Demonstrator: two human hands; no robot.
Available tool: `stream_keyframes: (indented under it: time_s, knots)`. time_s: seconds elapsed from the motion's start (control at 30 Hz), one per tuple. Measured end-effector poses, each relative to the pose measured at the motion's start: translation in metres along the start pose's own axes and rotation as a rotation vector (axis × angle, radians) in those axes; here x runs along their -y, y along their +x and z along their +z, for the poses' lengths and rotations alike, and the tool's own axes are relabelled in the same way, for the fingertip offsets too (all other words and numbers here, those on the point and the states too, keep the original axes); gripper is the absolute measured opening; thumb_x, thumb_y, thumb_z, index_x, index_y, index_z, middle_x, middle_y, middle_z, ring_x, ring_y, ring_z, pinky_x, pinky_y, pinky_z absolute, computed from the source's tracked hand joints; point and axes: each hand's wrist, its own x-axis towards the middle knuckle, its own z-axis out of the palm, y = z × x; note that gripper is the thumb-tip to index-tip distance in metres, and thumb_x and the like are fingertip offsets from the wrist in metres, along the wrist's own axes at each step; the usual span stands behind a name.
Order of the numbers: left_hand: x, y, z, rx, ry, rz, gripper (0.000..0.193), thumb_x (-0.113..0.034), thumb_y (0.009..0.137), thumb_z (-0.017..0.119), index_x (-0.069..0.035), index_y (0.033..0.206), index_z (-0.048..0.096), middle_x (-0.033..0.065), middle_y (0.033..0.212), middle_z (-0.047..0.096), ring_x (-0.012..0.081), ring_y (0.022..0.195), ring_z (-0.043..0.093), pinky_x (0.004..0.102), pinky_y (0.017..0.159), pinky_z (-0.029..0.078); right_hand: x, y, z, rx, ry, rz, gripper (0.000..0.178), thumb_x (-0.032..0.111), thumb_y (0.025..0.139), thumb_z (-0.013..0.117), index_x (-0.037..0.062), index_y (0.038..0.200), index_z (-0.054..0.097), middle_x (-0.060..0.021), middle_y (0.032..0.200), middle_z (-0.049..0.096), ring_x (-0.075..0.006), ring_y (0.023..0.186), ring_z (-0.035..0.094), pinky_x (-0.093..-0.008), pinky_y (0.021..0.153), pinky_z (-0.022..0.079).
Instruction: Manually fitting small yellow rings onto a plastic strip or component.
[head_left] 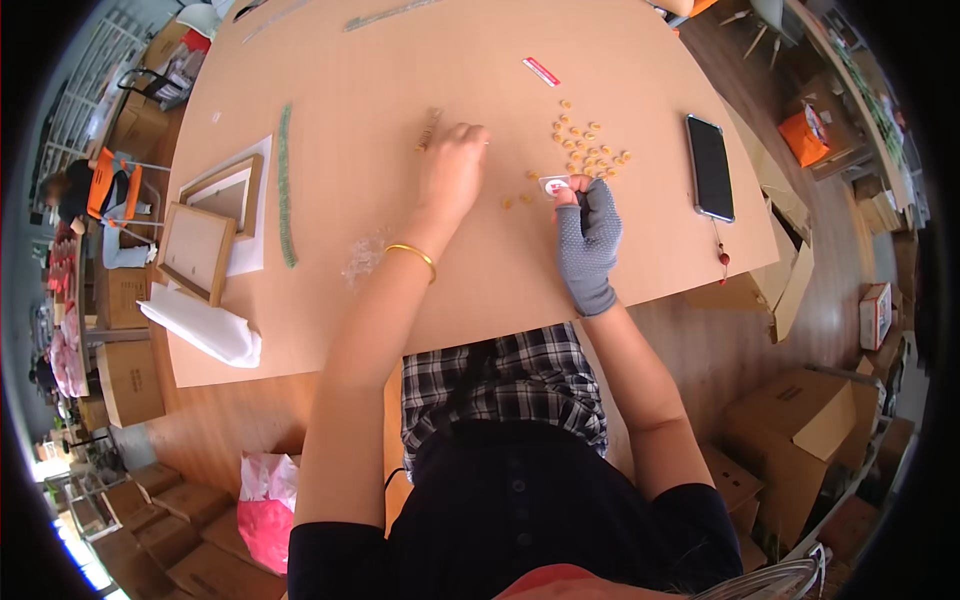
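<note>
Past the left hand (456,165), a short row of yellow pieces (428,130); past the right hand (590,238), plenty loose

Clear bits (362,258) lie left of the left hand; that row seems dealt with. Its fingers curl, gripping what I can't tell. Gloved, the right pinches a small card (551,185); loose yellow pieces (605,150) just beyond suggest most remains.

Grip under left hand (457,165) hidden; print on card (550,185) blurred.
</note>
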Motion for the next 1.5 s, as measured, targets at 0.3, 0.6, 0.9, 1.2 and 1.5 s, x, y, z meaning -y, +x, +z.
stream_keyframes:
  time_s: [0.3,0.6,0.9,1.2,1.5]
  knots:
    - [0.005,0.0,-0.005,0.056,-0.298,-0.225,0.013,-0.001,0.086,0.078,-0.005,0.094,0.068,0.0074,0.087,0.072,0.0204,0.074,0.07,0.0337,0.068,0.057,0.002,-0.001,0.002,0.0,-0.011,0.035,0.009,0.009,0.103,0.065,0.0006,0.1,0.066,-0.002,0.078,0.063,-0.0062,0.067,0.051,-0.0235,0.063,0.045]
    - [0.052,-0.004,-0.028,-0.067,-0.17,-0.389,0.019,-0.004,0.086,0.079,-0.002,0.098,0.064,0.0118,0.088,0.072,0.024,0.079,0.072,0.0371,0.072,0.059,0.004,0.001,0.005,0.016,-0.001,-0.018,0.009,0.01,0.106,0.063,0.0014,0.106,0.065,0.0024,0.073,0.059,-0.0031,0.065,0.051,-0.0208,0.061,0.041]
    - [0.011,-0.035,-0.054,0.061,-0.223,-0.352,0.015,-0.008,0.089,0.08,-0.001,0.101,0.074,0.0102,0.095,0.077,0.0185,0.079,0.073,0.0311,0.073,0.059,-0.001,0.001,0.0,0.064,-0.048,-0.011,0.01,0.011,0.103,0.066,0.0004,0.103,0.067,-0.0071,0.082,0.07,-0.008,0.07,0.06,-0.0249,0.068,0.051]
    - [-0.008,-0.071,-0.061,0.026,-0.222,-0.206,0.012,-0.005,0.091,0.077,-0.003,0.102,0.079,0.0113,0.099,0.077,0.0226,0.08,0.074,0.0331,0.071,0.06,-0.004,0.0,0.002,0.14,-0.049,0.003,0.01,0.01,0.103,0.067,0.0005,0.105,0.066,-0.0078,0.085,0.072,-0.0088,0.075,0.066,-0.0254,0.071,0.053]
    - [0.001,-0.057,-0.057,0.037,-0.105,-0.047,0.02,0.0,0.089,0.076,-0.001,0.108,0.077,0.0137,0.099,0.075,0.0261,0.076,0.071,0.0358,0.07,0.058,-0.008,0.002,0.002,0.138,-0.104,-0.038,0.01,0.01,0.102,0.068,0.0009,0.105,0.066,-0.0085,0.087,0.073,-0.0107,0.077,0.069,-0.0261,0.073,0.055]
